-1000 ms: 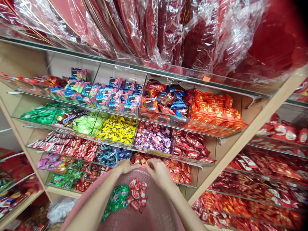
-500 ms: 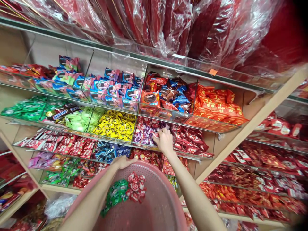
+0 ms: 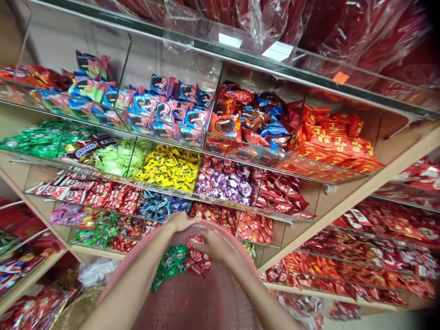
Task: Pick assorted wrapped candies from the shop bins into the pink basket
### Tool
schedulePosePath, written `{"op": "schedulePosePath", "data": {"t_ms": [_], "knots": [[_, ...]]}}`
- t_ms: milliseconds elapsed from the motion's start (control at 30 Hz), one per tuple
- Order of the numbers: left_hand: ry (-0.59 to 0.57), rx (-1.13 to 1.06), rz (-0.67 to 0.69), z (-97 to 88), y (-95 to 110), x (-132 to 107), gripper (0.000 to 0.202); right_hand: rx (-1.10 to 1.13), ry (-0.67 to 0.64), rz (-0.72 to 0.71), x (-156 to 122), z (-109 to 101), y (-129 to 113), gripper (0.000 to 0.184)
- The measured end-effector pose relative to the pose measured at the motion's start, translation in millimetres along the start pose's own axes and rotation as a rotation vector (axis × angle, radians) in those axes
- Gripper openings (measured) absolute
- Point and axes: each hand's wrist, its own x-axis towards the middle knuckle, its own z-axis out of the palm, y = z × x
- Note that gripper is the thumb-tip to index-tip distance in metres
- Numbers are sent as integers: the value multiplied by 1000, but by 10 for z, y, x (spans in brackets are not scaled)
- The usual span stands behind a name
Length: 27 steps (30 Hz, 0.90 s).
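Work has shifted from purple-wrapped candies [image 3: 240, 181] into the pink basket [image 3: 192, 305], lower centre; my right hand [image 3: 216, 246] meets red-and-white candies [image 3: 198, 265], grip unclear, left hand [image 3: 178, 222] clasping the rim [image 3: 236, 238].

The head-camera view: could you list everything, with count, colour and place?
basket: one, pink, bottom centre
green candies: several, green, inside basket
red-and-white candies: several, red-white, beside the green ones
shelving: several rows, wood and clear, behind basket
cookie packs: many, blue-pink, upper candy row
orange-red packets: many, orange-red, upper row's right end
Snickers bars: few, dark, second row, left
yellow candies: many, yellow, second row, middle
purple-and-white candies: many, purple-white, right of the yellow ones
blue packets: many, blue, third row
wrapped goods: uncounted, red, clear plastic, top
tag: one, orange, top glass edge
other packets: uncountable, mostly red, surrounding shelves
left hand: one, bare, basket's far rim
right hand: one, bare, inside basket, at red-and-white candies
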Motion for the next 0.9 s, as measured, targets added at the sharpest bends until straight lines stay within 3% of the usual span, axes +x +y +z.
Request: {"op": "schedulePosePath", "data": {"t_ms": [67,167,267,367,467,667,800,900], "knots": [[5,12,-9,6,-7,-1,83,-70,-8,99,1,206,98,20],[4,29,-13,11,-24,8,83,-141,14,136,-55,380,172,24],[3,29,1,16,-42,14,80,-206,48,129,-97,443,177,22],[13,18,4,19,-52,16,77,-278,106,109,-76,378,118,24],[13,1,10,17,-54,22,77,-277,211,27,-9,90,-16,24],[1,-11,0,25,-73,59,80,-204,578,-66,257,-944,-157,32],[10,-20,-7,51,-91,84,82,-368,778,154,584,-1392,43,38],[8,-18,13,60,-95,92,83,-506,753,390,830,-1480,155,49]]}}
